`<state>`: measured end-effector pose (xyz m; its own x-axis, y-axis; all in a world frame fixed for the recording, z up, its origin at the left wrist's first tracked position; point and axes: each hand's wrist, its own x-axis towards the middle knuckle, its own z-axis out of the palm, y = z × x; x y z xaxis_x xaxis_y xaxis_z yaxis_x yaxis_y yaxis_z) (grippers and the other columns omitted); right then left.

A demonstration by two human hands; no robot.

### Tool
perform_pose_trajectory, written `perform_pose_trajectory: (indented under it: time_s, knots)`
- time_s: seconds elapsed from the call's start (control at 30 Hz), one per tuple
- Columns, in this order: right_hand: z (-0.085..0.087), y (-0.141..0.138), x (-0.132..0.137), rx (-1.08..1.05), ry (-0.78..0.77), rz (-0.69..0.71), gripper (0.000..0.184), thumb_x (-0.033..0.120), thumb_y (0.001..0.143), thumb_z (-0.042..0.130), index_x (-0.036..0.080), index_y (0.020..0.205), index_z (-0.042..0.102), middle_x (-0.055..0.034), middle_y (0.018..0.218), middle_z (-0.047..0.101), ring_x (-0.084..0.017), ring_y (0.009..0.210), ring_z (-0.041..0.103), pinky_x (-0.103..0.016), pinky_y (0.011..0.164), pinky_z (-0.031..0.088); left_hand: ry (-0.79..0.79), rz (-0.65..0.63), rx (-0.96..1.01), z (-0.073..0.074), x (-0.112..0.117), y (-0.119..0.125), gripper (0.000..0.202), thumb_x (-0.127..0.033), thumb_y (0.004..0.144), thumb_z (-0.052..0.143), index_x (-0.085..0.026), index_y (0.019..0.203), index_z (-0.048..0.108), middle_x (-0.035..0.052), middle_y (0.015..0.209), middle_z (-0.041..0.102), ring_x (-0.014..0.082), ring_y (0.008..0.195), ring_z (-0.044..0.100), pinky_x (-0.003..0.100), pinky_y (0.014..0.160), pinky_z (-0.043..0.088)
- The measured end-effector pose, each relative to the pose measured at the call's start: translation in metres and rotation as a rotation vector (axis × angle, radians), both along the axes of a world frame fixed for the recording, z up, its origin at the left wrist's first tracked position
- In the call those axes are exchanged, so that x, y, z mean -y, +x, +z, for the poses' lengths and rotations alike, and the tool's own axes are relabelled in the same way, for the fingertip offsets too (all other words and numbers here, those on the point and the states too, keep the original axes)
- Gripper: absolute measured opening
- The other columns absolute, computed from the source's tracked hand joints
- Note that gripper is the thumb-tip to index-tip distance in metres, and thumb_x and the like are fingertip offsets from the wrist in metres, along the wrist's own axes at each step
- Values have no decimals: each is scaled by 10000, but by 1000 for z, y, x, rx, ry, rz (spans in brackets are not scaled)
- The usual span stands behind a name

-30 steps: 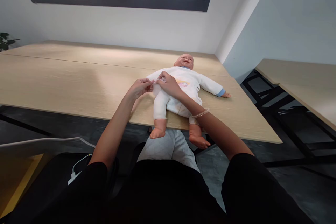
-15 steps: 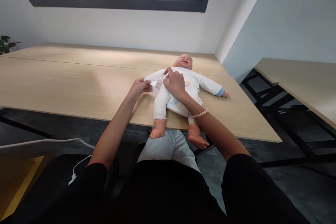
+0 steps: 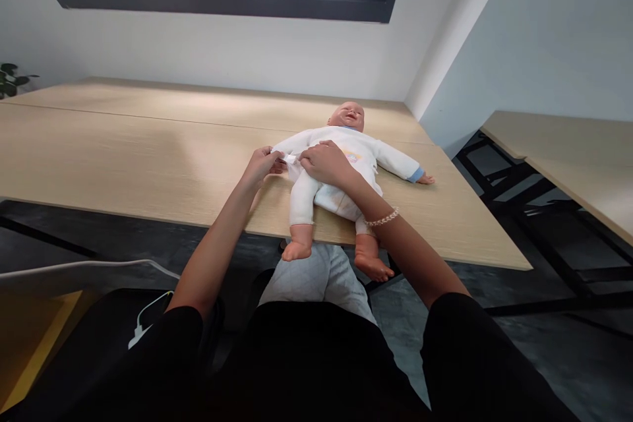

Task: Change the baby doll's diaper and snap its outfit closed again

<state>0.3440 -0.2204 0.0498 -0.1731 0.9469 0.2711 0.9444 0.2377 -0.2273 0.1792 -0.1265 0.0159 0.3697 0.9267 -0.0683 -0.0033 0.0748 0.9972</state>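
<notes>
In the head view, the person's left hand pinches a small white tab between thumb and fingertips, at the side of a white fleece baby onesie. The tab is too small to make out in detail. The right hand lies flat, pressed on the front of the onesie just beside the tab, and a pale beaded bracelet circles its wrist. The two hands nearly touch.

The onesie is on a peach vinyl baby doll lying on its back on a light wood surface. Its head points toward the far edge, and its arms are spread. Its legs reach over the near edge, with the bare feet beyond it. A blue cuff trims the sleeve on the right of the view. A small coloured print on the chest is partly hidden by the right hand, and no writing can be read.

Below the near edge are pale grey trousers, partly cut off by the person's black top. A white cable lies at lower left. The frame cuts off a dark-framed window and a green plant.
</notes>
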Motion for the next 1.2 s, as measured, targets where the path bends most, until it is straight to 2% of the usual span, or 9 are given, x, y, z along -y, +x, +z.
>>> perform_pose_trajectory:
  time_s: [0.13,0.27,0.37,0.5,0.67,0.83,1.0,1.1,1.2]
  knots:
    - [-8,3,-10,-25,-65,15,299,215,992,452,175,703,519,-190,1043,704,-282,1003,594,-495,1100,320,49,4,-4,2,4,1,164,-191,732,712,-175,751,550,-4,681,663,124,593,626,234,612,484]
    - [-13,6,-17,-255,-93,9,145,249,960,476,201,822,481,-117,1012,682,-245,1006,587,-474,1162,323,284,-22,18,2,18,11,259,-202,771,712,-194,688,466,-38,703,567,110,653,581,222,648,445]
    - [-13,12,-22,-492,-87,-75,143,205,948,349,196,966,490,-91,1067,664,-204,1011,610,-397,1085,441,514,-35,-61,4,31,25,278,-183,823,657,-203,672,424,-43,657,466,117,653,513,229,630,370]
    - [-9,17,-29,-921,11,-230,203,161,910,321,187,883,521,-81,1037,661,-175,1056,620,-291,1008,494,732,-20,-222,13,47,42,258,-122,835,643,-207,685,451,-19,658,498,154,671,471,271,665,345]
    - [-3,17,-32,-1388,-30,-313,179,281,981,402,189,890,526,-86,958,688,-181,919,681,-289,824,572,934,-285,-259,27,61,58,231,-41,819,589,-198,677,496,39,783,577,212,793,526,322,808,398]
    - [-2,20,-28,-1708,-29,-277,206,301,1023,404,203,870,500,-82,841,671,-201,861,719,-311,787,602,911,-410,-201,27,67,73,272,39,738,491,-181,596,564,51,757,619,201,774,551,334,835,426]
    - [3,20,-21,-1582,106,-286,147,260,1023,429,190,919,506,-42,877,661,-139,850,697,-255,848,568,681,-343,-65,16,64,71,181,-44,773,543,-178,712,648,30,775,675,178,796,606,297,828,479]
    - [8,21,-3,-1209,246,-340,126,278,988,521,194,894,515,-38,916,663,-140,849,663,-263,876,536,481,-311,99,7,60,67,82,-105,811,583,-178,822,618,21,812,657,156,816,636,281,830,513]
    - [9,23,27,-758,229,-399,98,278,942,597,197,913,551,-33,883,670,-189,852,643,-316,869,507,379,-302,183,1,57,66,124,-84,830,542,-186,894,571,9,851,635,125,809,632,255,823,514]
